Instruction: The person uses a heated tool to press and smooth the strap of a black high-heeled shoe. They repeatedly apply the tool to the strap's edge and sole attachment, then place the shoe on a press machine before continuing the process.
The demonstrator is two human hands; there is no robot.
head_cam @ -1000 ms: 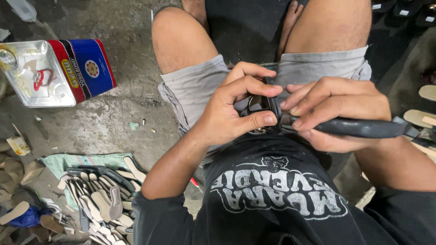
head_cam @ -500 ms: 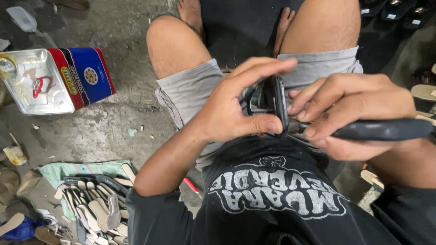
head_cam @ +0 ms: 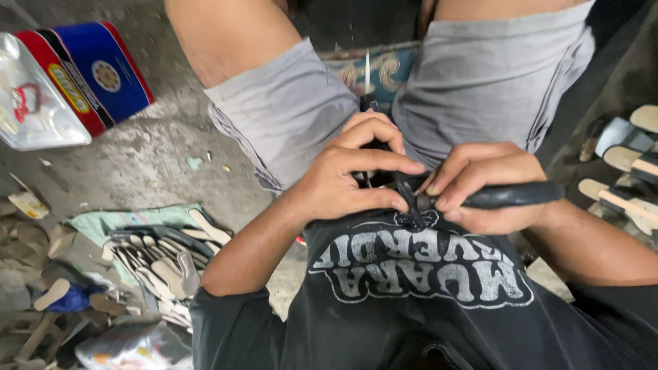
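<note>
Black printed T-shirt [head_cam: 418, 301]; grey shorts [head_cam: 295, 123]; bare forearms and knees.

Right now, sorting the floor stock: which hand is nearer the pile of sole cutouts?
Left. The left hand is above and right of the pile of sole cutouts; the right hand lies farther right.

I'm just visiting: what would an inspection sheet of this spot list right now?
Surface: rough grey concrete floor, dusty, with small scraps.
Job's things: small black strap piece pinched at the lap; black tool handle pointing right.
Clutter: pile of sole cutouts on a green cloth; red and blue tin, open.
Hands: left hand pinching the strap piece; right hand closed around the tool handle.
Cables: nothing seen.
Surroundings: unfinished sandals at the right edge; grey shorts and black printed shirt of the seated person.
</note>
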